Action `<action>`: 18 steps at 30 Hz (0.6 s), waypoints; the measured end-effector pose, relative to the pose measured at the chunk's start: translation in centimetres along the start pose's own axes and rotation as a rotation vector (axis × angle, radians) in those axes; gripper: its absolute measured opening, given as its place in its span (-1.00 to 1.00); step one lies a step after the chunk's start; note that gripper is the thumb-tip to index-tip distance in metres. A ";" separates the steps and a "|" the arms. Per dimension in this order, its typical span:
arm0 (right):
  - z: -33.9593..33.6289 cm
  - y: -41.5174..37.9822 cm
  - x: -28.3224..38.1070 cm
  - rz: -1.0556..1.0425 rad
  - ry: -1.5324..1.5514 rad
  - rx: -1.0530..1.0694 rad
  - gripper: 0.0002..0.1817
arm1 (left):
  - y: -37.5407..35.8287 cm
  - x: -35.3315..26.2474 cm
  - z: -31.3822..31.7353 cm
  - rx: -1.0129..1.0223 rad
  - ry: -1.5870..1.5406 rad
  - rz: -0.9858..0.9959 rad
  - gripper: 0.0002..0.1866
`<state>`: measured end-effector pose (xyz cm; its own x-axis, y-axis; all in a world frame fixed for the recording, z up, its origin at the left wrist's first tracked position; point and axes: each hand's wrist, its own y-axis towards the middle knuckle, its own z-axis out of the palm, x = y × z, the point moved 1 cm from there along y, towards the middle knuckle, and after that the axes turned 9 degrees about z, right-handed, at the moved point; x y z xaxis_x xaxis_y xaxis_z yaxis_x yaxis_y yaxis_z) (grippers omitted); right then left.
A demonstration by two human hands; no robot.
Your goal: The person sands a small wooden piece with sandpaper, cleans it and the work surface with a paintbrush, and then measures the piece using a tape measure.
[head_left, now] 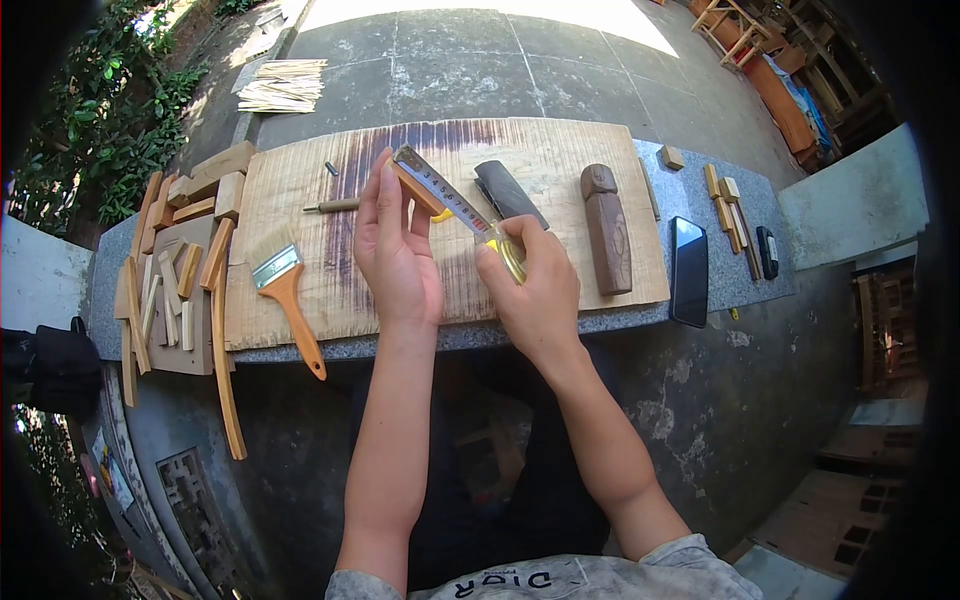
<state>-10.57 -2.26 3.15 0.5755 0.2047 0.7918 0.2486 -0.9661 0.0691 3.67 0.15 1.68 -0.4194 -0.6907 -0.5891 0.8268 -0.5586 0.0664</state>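
Above a wooden board (300, 200), my left hand (398, 250) grips a small reddish-brown wood piece (420, 191) between thumb and fingers. My right hand (533, 285) is closed round a yellow and clear tape measure (508, 258). Its metal blade (437, 184) is drawn out and lies along the wood piece, its end near my left fingertips. Behind my right hand rests a dark block-shaped tool (510, 192). A carved dark wood piece (606, 232) lies to the right. A thin tool with a wooden handle (340, 205) is partly hidden by my left hand.
A brush (290, 295) lies left on the board, beside several wood strips and blocks (190, 270). Right of the board are a phone (689, 270), small wood blocks (725, 210) and a black object (767, 252) on the stone tabletop (640, 318). Thin sticks (282, 86) lie beyond.
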 end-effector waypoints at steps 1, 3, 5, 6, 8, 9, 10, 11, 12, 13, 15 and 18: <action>0.0 0.0 0.0 0.002 0.002 0.000 -0.50 | 0.0 0.2 -0.3 0.007 0.015 -0.004 -0.69; 0.0 0.0 0.0 0.005 0.005 0.003 -0.50 | 0.1 0.9 -1.0 0.021 0.046 -0.012 -0.70; -0.1 0.0 0.1 0.008 0.007 0.010 -0.50 | 0.1 0.9 -1.1 0.047 0.087 -0.022 -0.71; -0.1 0.0 0.1 0.004 0.013 0.006 -0.51 | 0.1 1.0 -1.1 0.060 0.107 -0.028 -0.72; 0.0 0.0 -0.1 -0.003 0.025 -0.002 -0.51 | 0.1 1.0 -1.0 0.056 0.101 0.011 -0.71; 0.0 0.0 -0.1 0.003 0.032 -0.007 -0.51 | 0.1 1.1 -1.0 0.054 0.098 0.031 -0.70; 0.0 0.0 -0.2 0.009 0.039 -0.010 -0.51 | 0.1 0.9 -0.7 0.039 0.113 0.045 -0.69; 0.0 0.1 -0.3 0.015 0.047 -0.013 -0.52 | 0.1 0.7 -0.4 0.024 0.128 0.061 -0.68; 0.1 0.1 -0.6 0.025 0.078 0.000 -0.52 | 0.1 0.4 -0.3 0.009 0.144 0.077 -0.67; 0.1 0.2 -0.8 0.035 0.109 0.012 -0.52 | 0.2 0.3 -0.2 -0.005 0.127 0.078 -0.67; 0.0 0.4 -1.1 0.062 0.155 0.043 -0.53 | 0.2 0.2 -0.2 -0.032 0.094 0.080 -0.67; -0.1 0.5 -1.2 0.095 0.181 0.078 -0.53 | 0.2 0.1 -0.2 -0.003 0.100 0.066 -0.66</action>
<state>-11.22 -2.96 2.29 0.4521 0.0751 0.8888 0.2638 -0.9631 -0.0528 3.86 -0.02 1.48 -0.3249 -0.6762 -0.6612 0.8522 -0.5125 0.1053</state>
